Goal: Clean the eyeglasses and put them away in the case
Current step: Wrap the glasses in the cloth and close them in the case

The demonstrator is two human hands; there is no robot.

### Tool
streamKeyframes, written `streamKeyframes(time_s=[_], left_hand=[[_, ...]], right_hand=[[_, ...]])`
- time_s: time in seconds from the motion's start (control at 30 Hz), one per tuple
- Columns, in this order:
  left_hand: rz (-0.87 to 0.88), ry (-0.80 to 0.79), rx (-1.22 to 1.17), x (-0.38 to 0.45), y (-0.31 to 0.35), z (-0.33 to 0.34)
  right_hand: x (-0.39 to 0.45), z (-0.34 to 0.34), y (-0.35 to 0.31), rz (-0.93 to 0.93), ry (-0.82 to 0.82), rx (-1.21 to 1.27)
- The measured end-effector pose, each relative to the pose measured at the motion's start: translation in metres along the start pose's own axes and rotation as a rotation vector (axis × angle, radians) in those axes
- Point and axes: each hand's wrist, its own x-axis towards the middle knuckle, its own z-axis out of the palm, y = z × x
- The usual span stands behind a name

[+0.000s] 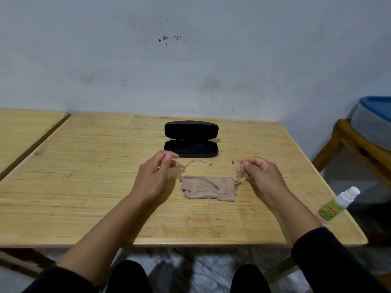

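Clear-framed eyeglasses (196,162) stand on the wooden table (84,187), their front partly hidden behind a beige cleaning cloth (208,188). My left hand (154,176) pinches the left temple, which is swung inward. My right hand (260,174) pinches the right temple, which points up and away from me. Just behind the glasses a black eyeglass case (191,148) lies open with its lid upright and nothing visible in its base.
A small spray bottle (336,206) with a white cap and green label lies near the table's right edge. A second wooden table (25,132) adjoins on the left. A wooden stand (359,149) with a blue-and-grey tub is at the right. The wall is close behind.
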Motion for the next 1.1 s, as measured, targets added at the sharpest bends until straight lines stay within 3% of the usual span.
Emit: streamKeyframes(time_s=[0.1, 0.23, 0.47, 0.9, 1.1], left_hand=[[0.007, 0.031, 0.095, -0.023, -0.004, -0.003], [0.074, -0.035, 0.201, -0.040, -0.007, -0.001], [0.200, -0.056, 0.371, -0.033, -0.006, 0.007], [0.202, -0.066, 0.383, -0.028, -0.007, 0.012], [0.257, -0.095, 0.410, -0.033, -0.009, 0.009]], right_hand=[[-0.031, -0.002, 0.001, -0.012, 0.127, -0.066], [-0.058, 0.000, 0.009, -0.086, 0.083, -0.317], [-0.056, 0.008, 0.012, -0.247, 0.019, -0.485], [-0.051, 0.008, 0.006, -0.262, 0.053, -0.485], [-0.054, 0.007, 0.012, -0.277, -0.010, -0.532]])
